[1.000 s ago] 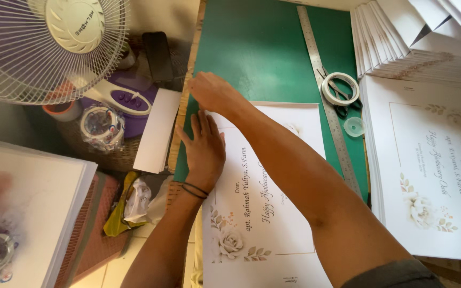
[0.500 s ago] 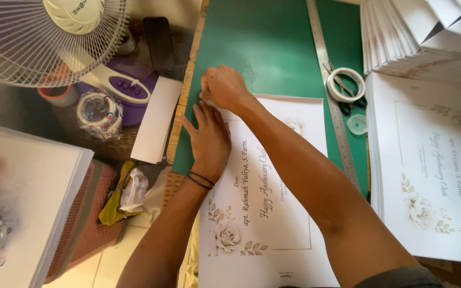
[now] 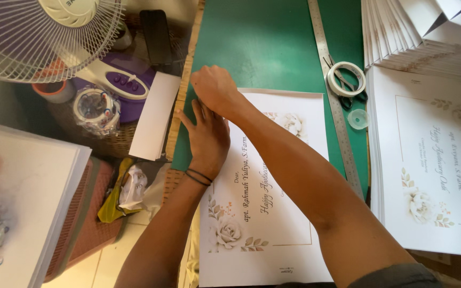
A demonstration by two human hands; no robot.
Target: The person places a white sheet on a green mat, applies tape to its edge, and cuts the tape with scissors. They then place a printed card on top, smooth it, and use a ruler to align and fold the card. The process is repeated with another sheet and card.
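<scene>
Printed sheet (image 3: pixel 273 213) under both hands, left edge.

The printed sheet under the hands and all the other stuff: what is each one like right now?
printed sheet: flat on the green mat, pressed down
left hand: flat on the sheet's edge
right hand: fingers at the sheet's top corner
metal ruler: lying flat beside the sheet
tape roll: lying flat on scissors
fan: blades hidden

The cutting mat (image 3: pixel 262 48) is deep green. On it lies a white printed sheet (image 3: pixel 273 213) with pale beige roses and a thin gold border (the stack of sheets (image 3: pixel 433 176) matches). The steel ruler (image 3: pixel 337 112) is grey, the fan (image 3: pixel 44 37) white on a purple base.
</scene>
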